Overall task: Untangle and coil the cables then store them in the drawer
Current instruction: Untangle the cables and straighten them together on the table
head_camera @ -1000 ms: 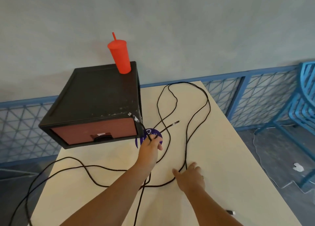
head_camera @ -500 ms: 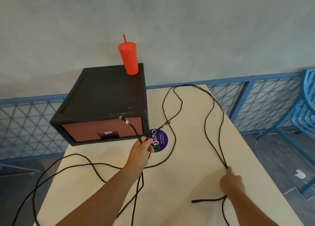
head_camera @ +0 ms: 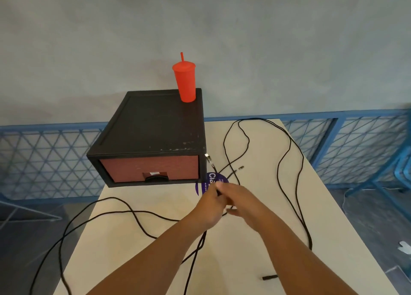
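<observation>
Long black cables (head_camera: 289, 161) sprawl in loops over the cream table (head_camera: 255, 250) and hang off its left edge. My left hand (head_camera: 208, 208) grips the cables near their plug ends, and two metal-tipped plugs (head_camera: 209, 159) stick up beyond it. My right hand (head_camera: 241, 200) lies blurred right beside my left hand, at the same strands; its fingers are too smeared to read. The black drawer box (head_camera: 153, 125) with a closed red drawer front (head_camera: 149, 169) stands at the table's back left.
A red tumbler with a straw (head_camera: 185, 81) stands on the box's right rear corner. A purple round sticker (head_camera: 206, 183) lies under my hands. A loose cable end (head_camera: 270, 277) lies near the front right. Blue mesh railing (head_camera: 355, 143) runs behind the table.
My right hand has left the far right loop and swung left to meet my left hand. My left hand still holds the plug ends near the sticker.
</observation>
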A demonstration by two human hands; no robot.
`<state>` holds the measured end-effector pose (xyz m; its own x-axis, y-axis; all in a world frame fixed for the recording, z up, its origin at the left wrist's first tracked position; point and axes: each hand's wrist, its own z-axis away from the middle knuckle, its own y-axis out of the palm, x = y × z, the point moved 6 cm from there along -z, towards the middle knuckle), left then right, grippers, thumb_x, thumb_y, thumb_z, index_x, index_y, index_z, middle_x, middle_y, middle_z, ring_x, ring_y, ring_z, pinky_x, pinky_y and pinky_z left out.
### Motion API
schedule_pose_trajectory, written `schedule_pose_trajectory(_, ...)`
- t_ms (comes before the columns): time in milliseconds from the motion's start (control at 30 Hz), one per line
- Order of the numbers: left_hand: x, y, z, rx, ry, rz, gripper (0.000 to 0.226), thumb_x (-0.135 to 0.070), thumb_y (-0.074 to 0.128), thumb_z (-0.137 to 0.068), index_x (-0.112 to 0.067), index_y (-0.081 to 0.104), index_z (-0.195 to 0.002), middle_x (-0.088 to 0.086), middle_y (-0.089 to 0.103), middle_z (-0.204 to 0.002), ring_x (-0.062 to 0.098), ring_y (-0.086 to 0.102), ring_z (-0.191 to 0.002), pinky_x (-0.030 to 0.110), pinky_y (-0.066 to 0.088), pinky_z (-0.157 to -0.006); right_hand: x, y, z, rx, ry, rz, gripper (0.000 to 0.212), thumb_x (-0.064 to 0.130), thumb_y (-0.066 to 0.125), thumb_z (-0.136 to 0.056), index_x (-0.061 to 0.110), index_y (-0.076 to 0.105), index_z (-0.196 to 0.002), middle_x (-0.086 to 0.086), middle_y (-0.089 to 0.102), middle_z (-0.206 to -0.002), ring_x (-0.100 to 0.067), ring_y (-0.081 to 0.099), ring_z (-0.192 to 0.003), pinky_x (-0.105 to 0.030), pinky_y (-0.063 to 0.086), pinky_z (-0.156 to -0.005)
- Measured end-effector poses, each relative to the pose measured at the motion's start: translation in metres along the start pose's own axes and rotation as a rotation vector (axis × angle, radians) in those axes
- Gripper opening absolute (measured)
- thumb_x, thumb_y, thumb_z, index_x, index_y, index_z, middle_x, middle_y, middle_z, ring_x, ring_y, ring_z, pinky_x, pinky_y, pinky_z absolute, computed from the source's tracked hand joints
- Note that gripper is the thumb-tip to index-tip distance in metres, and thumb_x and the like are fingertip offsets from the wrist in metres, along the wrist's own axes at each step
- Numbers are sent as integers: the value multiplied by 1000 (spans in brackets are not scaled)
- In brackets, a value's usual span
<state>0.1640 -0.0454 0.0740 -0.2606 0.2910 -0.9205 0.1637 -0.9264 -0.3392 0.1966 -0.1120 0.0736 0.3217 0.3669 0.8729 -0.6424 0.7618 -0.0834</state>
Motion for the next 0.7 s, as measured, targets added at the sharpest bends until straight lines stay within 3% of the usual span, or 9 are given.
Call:
schedule_pose_trajectory(100, -6, 2, 8, -31, 93, -160, 32, -3, 21, -101, -14, 46, -84, 2, 50, -83, 4, 58, -77, 2, 44, -62, 14, 8, -9, -168, -95, 50, 26, 24, 60, -86, 7, 63, -106, -8, 68, -97, -24, 65, -93, -36, 51, -91)
schedule_pose_trajectory(167, -2, 4, 10, 60, 27, 34, 21, -6, 31, -99, -8, 45, -114, 6, 56, -106, 10, 58, -99, 16, 49, -86, 19, 0, -15, -270, -72, -127, 18, 12, 52, -90, 1, 62, -99, -9, 63, -76, -25, 63, -75, -34, 52, -79)
schedule_pose_trajectory(200, 0, 2, 11, 78, 29, 40, 31, -10, 36, -98, -12, 38, -129, 2, 55, -115, 14, 55, -109, 20, 46, -91, 20, -4, -17, -294, -46, -218, 15, 11, 49, -92, 2, 60, -97, -8, 58, -70, -21, 59, -69, -34, 52, -76)
schedule_pose_trajectory(300, -1, -9, 16, 59, 57, 37, 41, -24, 39, -99, -23, 34, -140, 8, 59, -117, 29, 50, -120, 26, 45, -87, 21, -5, -20, -243, -29, -387, 19, 16, 43, -97, 5, 57, -103, -6, 48, -63, -16, 51, -63, -33, 51, -71)
schedule_pose_trajectory(367, -2, -15, 15, 40, 50, 56, 39, -26, 36, -100, -20, 40, -138, 23, 58, -114, 37, 53, -111, 40, 47, -90, 24, -2, -19, -193, -51, -428, 23, 18, 38, -99, 6, 55, -110, -5, 46, -64, -15, 50, -62, -30, 48, -65)
schedule_pose_trajectory(400, -1, -16, 15, 51, 56, 87, 36, -25, 34, -100, -18, 45, -134, 22, 62, -98, 33, 61, -91, 37, 50, -79, 25, -1, -19, -182, -65, -428, 25, 19, 36, -100, 6, 54, -113, -5, 47, -65, -15, 51, -63, -30, 47, -64)
schedule_pose_trajectory(467, 5, -19, 13, 45, 43, 175, 25, -22, 32, -101, -17, 55, -108, 1, 46, -64, 11, 43, -55, 18, 38, -50, 27, -2, -19, -196, -93, -418, 28, 19, 34, -101, 6, 54, -116, -6, 51, -65, -17, 54, -63, -32, 48, -66)
schedule_pose_trajectory(567, 12, -25, 14, 27, -4, 186, 30, -20, 33, -100, -15, 50, -77, -8, 37, -57, 4, 31, -50, 10, 28, -43, 29, -11, -21, -247, -112, -530, 27, 18, 34, -100, 5, 54, -114, -8, 57, -66, -20, 57, -63, -35, 49, -69)
schedule_pose_trajectory(700, 19, -22, 15, 94, -72, 204, 33, -18, 35, -99, -15, 52, -71, -12, 42, -47, 2, 36, -43, 10, 28, -41, 32, -20, -23, -240, -107, -727, 25, 19, 37, -99, 6, 55, -110, -7, 54, -66, -18, 53, -58, -30, 49, -59)
